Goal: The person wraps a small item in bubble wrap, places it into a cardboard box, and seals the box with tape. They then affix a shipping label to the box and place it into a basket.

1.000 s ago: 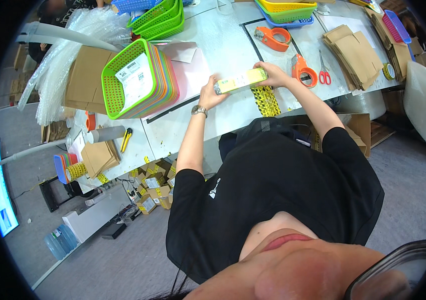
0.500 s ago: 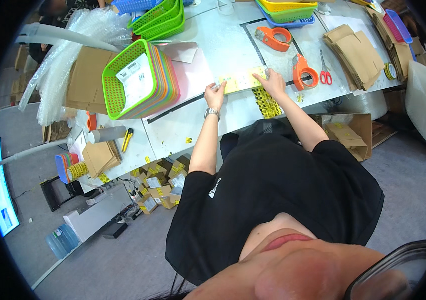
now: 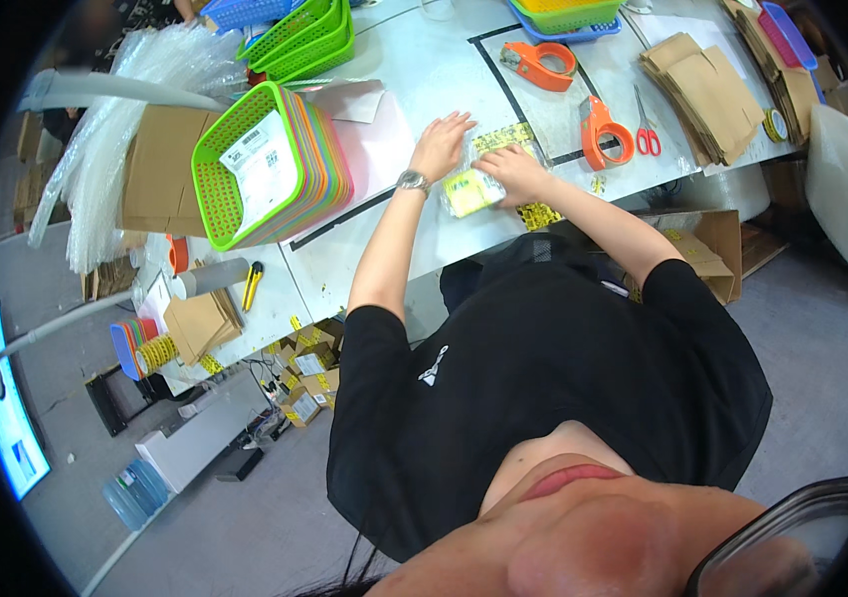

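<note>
The yellow package in clear wrap point(image 3: 471, 191) lies on the table point(image 3: 359, 264), to the right of the basket stack point(image 3: 322, 164) and apart from it. You should find it light, judging by its small bulk. The wrap is glossy and loose at the edges, so expect a soft, slippery skin; whether the body beneath is stiff or fragile cannot be told. The sound hold is on two opposite edges with flat fingers, since pinched wrap is likely to slide or crumple.

Your right hand point(image 3: 515, 174) rests over the package's right side, the side away from the basket stack; whether its fingers clamp or only press cannot be told. Your left hand point(image 3: 441, 146), between package and basket stack, has its fingers extended and apart, clamped on nothing visible.

Yellow-and-black tape point(image 3: 540, 216) shows at the table edge, farther right of the basket stack than the package. Farther right still are an orange tape dispenser point(image 3: 593, 114) and red-handled scissors point(image 3: 649, 141). A yellow cutter point(image 3: 251, 287) lies nearer you than the basket stack.
</note>
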Tool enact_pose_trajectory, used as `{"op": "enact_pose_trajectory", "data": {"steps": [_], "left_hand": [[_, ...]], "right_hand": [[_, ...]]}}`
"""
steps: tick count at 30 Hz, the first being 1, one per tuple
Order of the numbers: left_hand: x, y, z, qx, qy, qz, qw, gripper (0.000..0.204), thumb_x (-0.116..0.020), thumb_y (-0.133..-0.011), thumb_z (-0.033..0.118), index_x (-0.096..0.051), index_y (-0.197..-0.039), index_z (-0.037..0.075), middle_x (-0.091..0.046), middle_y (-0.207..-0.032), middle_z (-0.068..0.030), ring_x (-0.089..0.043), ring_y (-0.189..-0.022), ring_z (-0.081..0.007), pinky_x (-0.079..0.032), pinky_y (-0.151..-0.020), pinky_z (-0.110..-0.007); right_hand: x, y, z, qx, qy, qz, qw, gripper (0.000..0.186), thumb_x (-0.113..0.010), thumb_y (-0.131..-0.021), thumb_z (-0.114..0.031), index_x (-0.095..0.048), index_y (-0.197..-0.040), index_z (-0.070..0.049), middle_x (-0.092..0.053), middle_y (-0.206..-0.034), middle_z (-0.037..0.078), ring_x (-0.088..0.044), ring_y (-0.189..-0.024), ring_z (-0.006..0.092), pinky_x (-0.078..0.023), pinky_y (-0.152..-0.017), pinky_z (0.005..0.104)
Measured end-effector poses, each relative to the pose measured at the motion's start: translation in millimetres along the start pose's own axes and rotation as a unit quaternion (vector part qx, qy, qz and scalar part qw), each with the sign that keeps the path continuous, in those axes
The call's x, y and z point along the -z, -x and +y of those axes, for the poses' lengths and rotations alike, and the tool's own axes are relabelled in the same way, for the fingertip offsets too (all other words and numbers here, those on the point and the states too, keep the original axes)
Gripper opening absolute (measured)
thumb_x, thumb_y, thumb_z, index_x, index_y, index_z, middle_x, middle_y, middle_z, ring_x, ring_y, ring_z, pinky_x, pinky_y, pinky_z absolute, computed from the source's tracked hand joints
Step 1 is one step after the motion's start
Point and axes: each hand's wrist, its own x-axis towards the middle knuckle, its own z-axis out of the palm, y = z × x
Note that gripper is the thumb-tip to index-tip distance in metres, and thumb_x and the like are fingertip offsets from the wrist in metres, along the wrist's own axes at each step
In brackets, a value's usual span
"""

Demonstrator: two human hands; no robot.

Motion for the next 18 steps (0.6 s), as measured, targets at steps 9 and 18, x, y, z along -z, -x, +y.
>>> {"op": "enact_pose_trajectory", "data": {"steps": [9, 18], "left_hand": [[-50.9, -12.8, -13.9, -0.043, -0.1, -0.11, 0.988, 0.066, -0.042, -0.096, 0.06, -0.028, -0.154, 0.032, -0.018, -0.163, -0.001, -0.015, -0.151, -0.0222, -0.008, -0.119, -0.057], [38.9, 19.0, 55.0, 0.076, 0.191, -0.001, 0.979, 0.039, -0.068, -0.088, 0.039, -0.068, -0.114, 0.01, -0.066, -0.122, -0.0107, -0.064, -0.11, -0.0257, -0.038, -0.105, -0.05]], "right_hand": [[1.3, 43.5, -21.5, -0.024, -0.046, -0.051, 0.997, 0.086, -0.086, -0.054, -0.037, -0.054, -0.13, -0.012, -0.062, -0.113, 0.008, -0.06, -0.107, 0.0281, -0.043, -0.094, 0.0427], [0.9, -19.4, 48.5, 0.029, -0.033, 0.025, 0.999, 0.106, -0.085, -0.053, -0.062, -0.052, -0.139, -0.009, -0.058, -0.122, 0.023, -0.054, -0.118, 0.0376, -0.041, -0.102, 0.0483]]}}
